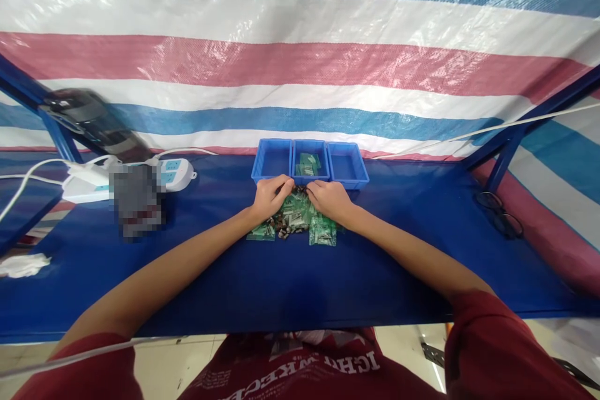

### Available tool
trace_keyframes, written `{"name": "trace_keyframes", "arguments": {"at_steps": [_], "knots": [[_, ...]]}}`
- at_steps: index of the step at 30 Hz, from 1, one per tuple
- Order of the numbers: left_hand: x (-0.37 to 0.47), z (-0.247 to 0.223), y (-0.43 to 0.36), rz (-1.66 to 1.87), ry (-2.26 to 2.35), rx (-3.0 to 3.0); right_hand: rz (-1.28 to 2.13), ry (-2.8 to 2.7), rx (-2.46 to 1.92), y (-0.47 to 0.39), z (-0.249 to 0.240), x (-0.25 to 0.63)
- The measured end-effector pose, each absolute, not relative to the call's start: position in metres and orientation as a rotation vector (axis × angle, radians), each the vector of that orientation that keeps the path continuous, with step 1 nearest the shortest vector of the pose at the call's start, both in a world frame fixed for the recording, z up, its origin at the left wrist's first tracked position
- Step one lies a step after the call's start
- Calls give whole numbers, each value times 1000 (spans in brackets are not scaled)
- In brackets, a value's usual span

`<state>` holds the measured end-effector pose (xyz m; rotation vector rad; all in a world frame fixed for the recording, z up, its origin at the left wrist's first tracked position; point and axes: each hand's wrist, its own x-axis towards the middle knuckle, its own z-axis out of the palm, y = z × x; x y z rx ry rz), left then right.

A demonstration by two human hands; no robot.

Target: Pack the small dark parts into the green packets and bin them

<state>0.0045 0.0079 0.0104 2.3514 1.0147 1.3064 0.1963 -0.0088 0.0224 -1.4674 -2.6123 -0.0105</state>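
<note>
A heap of small metal parts (284,230) and green-tinted clear packets (322,232) lies on the blue table, in front of three blue trays. My left hand (272,197) is at the far left side of the heap, thumb and fingers pinched together. Across from it, my right hand (330,201) curls its fingers over the heap's far right side. What either hand holds, if anything, is too small and hidden to make out. The middle tray (302,147) contains several green packets, while nothing shows in the left tray (274,157) or the right tray (347,164).
On the left are a white power strip (180,174) with cables, a blurred-out dark object (137,197), a dark bottle-like object (96,122) and a crumpled white tissue (24,265). Glasses (499,214) lie at the right. A striped sheet (300,62) hangs behind the table (300,294).
</note>
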Motion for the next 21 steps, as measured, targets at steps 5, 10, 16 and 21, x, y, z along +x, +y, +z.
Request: {"name": "trace_keyframes", "arguments": {"at_steps": [5, 10, 16, 21], "knots": [[5, 12, 8, 1309, 1004, 2362, -2, -2565, -1476, -8, 19, 197], [5, 11, 8, 1311, 1006, 2361, -28, -2534, -1440, -7, 15, 197], [5, 10, 8, 1315, 1020, 2366, 31, -2494, -1384, -7, 13, 197], [5, 10, 8, 1316, 1026, 2367, 85, -2419, -1315, -11, 14, 196]]}}
